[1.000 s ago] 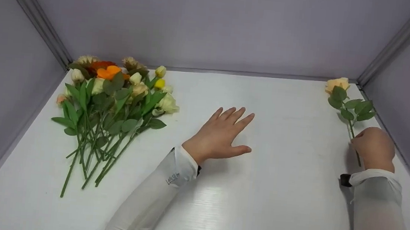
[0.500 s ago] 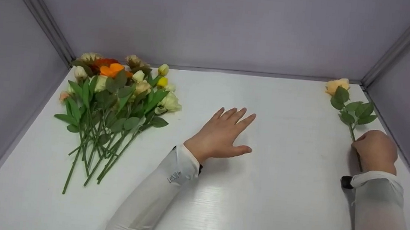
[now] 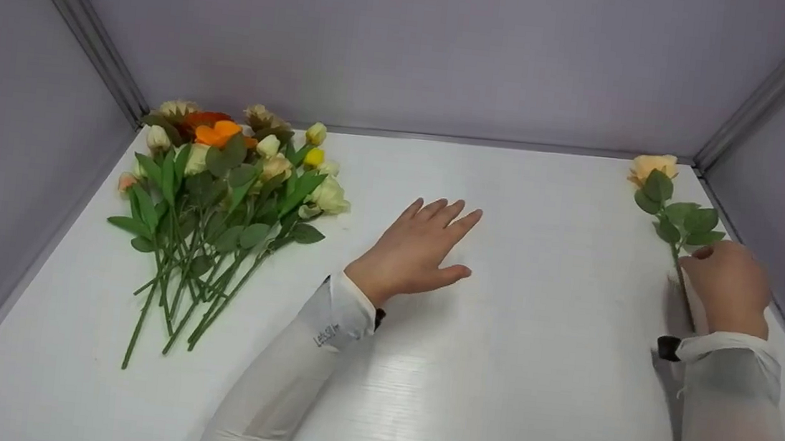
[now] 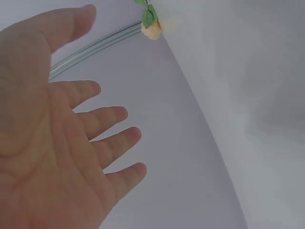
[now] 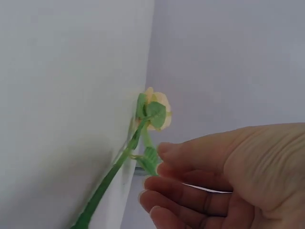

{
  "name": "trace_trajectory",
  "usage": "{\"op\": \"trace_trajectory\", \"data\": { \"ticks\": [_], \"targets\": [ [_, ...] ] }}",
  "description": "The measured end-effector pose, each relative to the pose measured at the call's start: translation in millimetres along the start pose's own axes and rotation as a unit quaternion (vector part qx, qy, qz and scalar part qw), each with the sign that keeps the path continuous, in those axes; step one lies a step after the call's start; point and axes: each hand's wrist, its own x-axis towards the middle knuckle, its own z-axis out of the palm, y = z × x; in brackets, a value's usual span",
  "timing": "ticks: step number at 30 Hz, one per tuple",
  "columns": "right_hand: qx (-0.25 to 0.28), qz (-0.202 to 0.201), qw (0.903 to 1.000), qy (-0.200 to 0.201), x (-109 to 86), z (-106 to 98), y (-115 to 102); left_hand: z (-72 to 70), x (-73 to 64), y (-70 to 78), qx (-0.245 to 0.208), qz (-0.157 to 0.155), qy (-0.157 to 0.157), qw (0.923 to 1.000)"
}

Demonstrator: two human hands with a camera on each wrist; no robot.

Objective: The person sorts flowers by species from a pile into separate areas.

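One peach rose (image 3: 667,230) lies toward the far right corner of the white surface (image 3: 536,299), its bloom (image 3: 650,167) nearest the back wall (image 3: 416,50). Just beside its stem (image 5: 106,183) is the person's right hand (image 3: 730,289), fingers loosely curled, thumb tip close to the index finger; I see nothing pinched between them. The left hand (image 3: 411,247) is over the middle, fingers spread wide, holding nothing. I'd judge the rose artificial and so very light, its stem firm with a little give, its bloom soft and easily squashed; the bare stretch of stem below the leaves (image 3: 698,220) looks the safest hold. From the head view the knuckles hide the right fingertips, yet the right wrist view shows the stem passing beside them. The left wrist view bares the empty palm; only the head view takes in the mixed flower bunch (image 3: 220,211) at the left
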Motion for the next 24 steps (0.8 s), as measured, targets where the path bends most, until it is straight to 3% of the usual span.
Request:
{"op": "trace_trajectory", "data": {
  "ticks": [3, 6, 9, 12, 15, 18, 24],
  "targets": [
    [0.014, -0.029, 0.9993, 0.021, -6.5, -2.0, -21.7, -12.3, -4.9, -5.7, 0.008, -0.011, 0.030, 0.9995],
    [0.035, -0.086, 0.9948, 0.041, -17.9, 0.1, -49.7, -25.4, -12.9, -14.5, 0.013, -0.016, 0.082, 0.9964],
    [0.063, -0.145, 0.9864, 0.045, -33.3, 5.3, -81.6, -34.9, -23.3, -28.7, 0.016, -0.026, 0.136, 0.9903],
    [0.072, -0.207, 0.9747, 0.042, -50.6, 12.7, -111.3, -41.3, -35.6, -47.5, 0.023, -0.051, 0.149, 0.9872],
    [0.066, -0.265, 0.9612, 0.041, -65.0, 21.7, -134.8, -47.0, -54.5, -68.4, 0.027, -0.091, 0.127, 0.9874],
    [0.058, -0.321, 0.9445, 0.040, -75.6, 36.0, -153.8, -50.7, -85.0, -91.9, 0.010, -0.139, 0.098, 0.9854],
    [0.052, -0.409, 0.9105, 0.037, -89.2, 59.9, -177.6, -54.2, -141.4, -129.4, -0.023, -0.236, -0.011, 0.9715]
  ]
}}
